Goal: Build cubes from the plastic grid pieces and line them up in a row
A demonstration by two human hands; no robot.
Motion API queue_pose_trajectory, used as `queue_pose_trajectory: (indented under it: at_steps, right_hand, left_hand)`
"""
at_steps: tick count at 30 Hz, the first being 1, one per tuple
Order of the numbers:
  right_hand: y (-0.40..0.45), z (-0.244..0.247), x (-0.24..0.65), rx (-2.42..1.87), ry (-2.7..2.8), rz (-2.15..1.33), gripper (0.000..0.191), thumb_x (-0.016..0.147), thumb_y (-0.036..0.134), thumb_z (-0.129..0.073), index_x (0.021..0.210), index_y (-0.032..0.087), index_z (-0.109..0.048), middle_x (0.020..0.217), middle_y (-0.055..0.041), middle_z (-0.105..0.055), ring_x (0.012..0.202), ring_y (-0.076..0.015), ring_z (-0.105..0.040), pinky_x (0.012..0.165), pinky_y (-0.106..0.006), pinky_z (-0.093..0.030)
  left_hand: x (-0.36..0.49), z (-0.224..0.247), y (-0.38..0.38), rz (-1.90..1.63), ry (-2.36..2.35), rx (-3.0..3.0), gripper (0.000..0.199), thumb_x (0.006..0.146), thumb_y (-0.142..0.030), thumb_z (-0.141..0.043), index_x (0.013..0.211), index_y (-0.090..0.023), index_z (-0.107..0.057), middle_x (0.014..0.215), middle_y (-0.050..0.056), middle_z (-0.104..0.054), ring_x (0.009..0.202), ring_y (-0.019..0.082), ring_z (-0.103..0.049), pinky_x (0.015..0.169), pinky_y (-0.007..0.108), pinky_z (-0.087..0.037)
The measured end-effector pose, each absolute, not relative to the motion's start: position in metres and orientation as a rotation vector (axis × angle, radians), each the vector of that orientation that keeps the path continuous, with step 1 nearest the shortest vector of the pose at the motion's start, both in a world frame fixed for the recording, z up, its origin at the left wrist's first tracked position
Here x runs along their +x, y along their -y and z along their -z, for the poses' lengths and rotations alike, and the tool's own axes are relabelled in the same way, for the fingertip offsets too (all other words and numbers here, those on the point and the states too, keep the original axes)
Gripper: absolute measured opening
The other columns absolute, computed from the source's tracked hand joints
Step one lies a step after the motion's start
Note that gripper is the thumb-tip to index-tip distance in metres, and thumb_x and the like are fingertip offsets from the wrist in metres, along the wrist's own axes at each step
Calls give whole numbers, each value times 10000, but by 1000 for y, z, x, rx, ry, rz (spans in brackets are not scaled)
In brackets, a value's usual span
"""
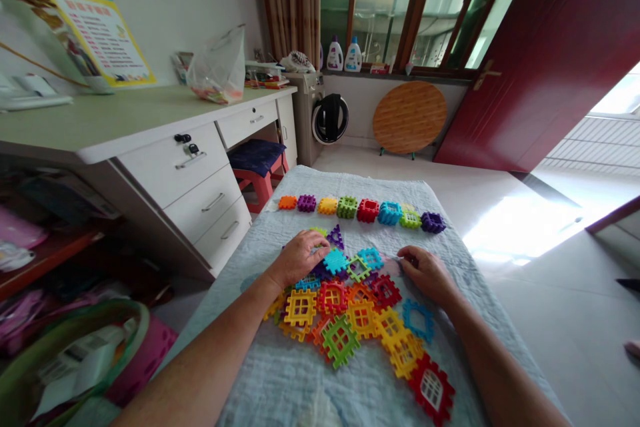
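My left hand (304, 257) is over the far left edge of a loose pile of plastic interlocking building pieces, fingers loosely bent, thumb apart from them, and no piece visible in its grasp. Right by its fingertips are a solid cyan square piece (335, 261), a purple triangle piece (335, 236) and a light green piece (319, 231). My right hand (425, 270) rests on the cloth to the right of the pile, fingers slightly curled and holding nothing I can see. Nearest it are a red window piece (387, 291) and a blue square frame (419, 320).
Behind the pile runs a row of stacked pieces sorted by colour, from an orange stack (287, 202) to a dark purple stack (433, 222). A pale blue cloth (235, 373) covers the table. A desk (150, 120) and a stool (257, 163) stand left.
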State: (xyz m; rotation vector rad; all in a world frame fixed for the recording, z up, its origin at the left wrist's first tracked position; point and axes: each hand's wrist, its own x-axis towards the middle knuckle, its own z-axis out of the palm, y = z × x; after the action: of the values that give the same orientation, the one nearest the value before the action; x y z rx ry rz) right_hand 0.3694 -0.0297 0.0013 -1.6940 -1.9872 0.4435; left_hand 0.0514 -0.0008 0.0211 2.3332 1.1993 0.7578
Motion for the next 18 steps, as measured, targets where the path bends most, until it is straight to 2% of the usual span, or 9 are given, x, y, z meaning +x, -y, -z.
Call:
queue_pose_trajectory:
  at_steps: [4,8,12,18]
  right_hand:
    - [30,-1,370,-1682,1990,-438,235,740,243,-466,862,176,-655,646,-7,-619,565,-143,-521,562,-257,-370]
    - [29,1,371,-1683,1997,-449,227,746,241,-471,868,180,-653,645,-2,-614,573,-145,-529,577,-260,-376]
    - [29,1,372,-1690,2001,-454,218,746,233,-476,866,184,-653,646,3,-610,578,-144,-531,583,-259,-373]
    - [29,0,371,-1692,2005,-449,221,744,229,-477,869,182,-654,645,4,-606,573,-141,-524,582,-257,-370]
  left_hand:
    - [58,-28,9,-695,-1060,2127,243,892,-369,-493,919,-211,-676,953,21,-687,934,187,-604,896,313,-451]
    - [59,-26,9,-745,-1004,1949,232,901,-287,-450,920,-193,-661,888,13,-693,857,159,-627,824,276,-484]
    - [61,-19,3,-796,-1165,2134,166,823,-216,-544,940,-193,-661,969,42,-666,970,197,-596,917,331,-441]
    - [67,-15,2,-610,-1338,2370,185,737,-365,-677,830,-205,-681,913,65,-626,939,245,-566,880,377,-435]
